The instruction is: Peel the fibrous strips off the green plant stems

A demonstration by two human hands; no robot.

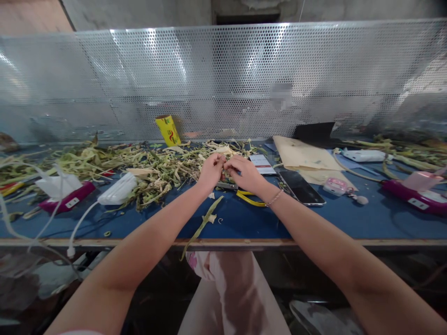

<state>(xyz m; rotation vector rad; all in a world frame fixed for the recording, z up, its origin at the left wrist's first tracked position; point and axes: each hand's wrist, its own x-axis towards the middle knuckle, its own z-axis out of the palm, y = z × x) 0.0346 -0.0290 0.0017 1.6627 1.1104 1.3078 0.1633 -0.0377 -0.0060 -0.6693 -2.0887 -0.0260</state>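
Observation:
My left hand and my right hand meet over the middle of the blue table, fingertips almost touching. Both sets of fingers are pinched together; whatever sits between them is too small and hidden to name. Behind and left of them spreads a heap of dried, pale green plant strips. Just below my right hand lies a tool with a yellow looped handle, its metal end partly covered by the hands. One long green strip hangs over the table's front edge, near a few pale scraps.
A phone with a lit screen and a dark phone lie right of my hands, near brown paper and a pink case. Leftward are a white power bank, cables and a purple power strip. A yellow box stands behind, before a perforated metal screen.

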